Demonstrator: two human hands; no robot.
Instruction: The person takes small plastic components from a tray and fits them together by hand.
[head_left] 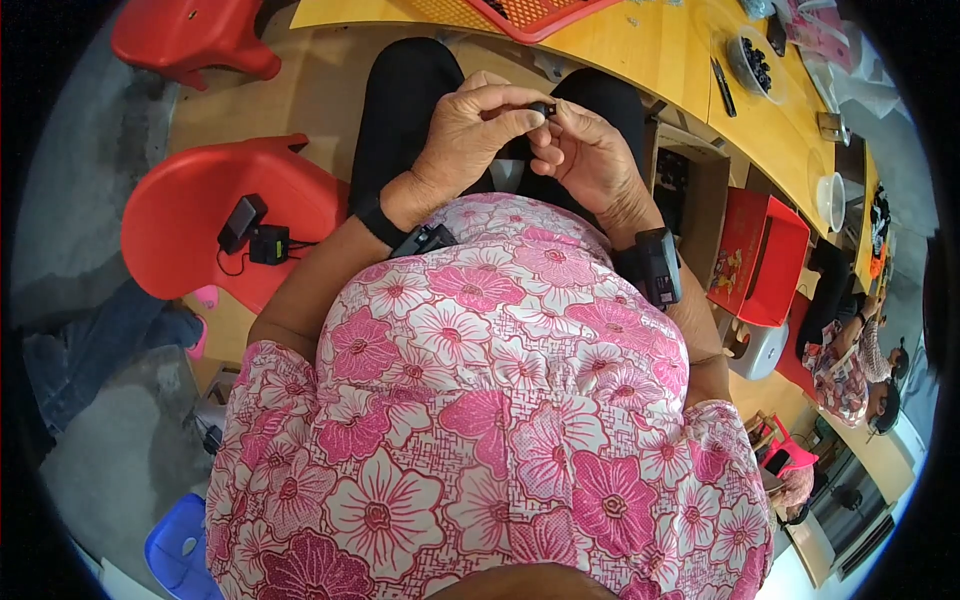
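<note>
Above my lap, my left hand [468,128] and my right hand [592,155] meet at a small black piece [543,108]. The left thumb and forefinger pinch it from one side. From the other side, the right thumb and fingertips close on its end, with the remaining right fingers curled below. Its exact kind is too small to make out, and the fingertips cover part of it. Both hands are off the table, just short of the yellow tabletop [640,50].
On the table are a red basket [540,30], a black slim tool [723,88] and a bowl [738,62] of small black pieces. A red chair [180,215] at my left carries black devices [268,244]. A red box [757,255] stands at right; people sit beyond it.
</note>
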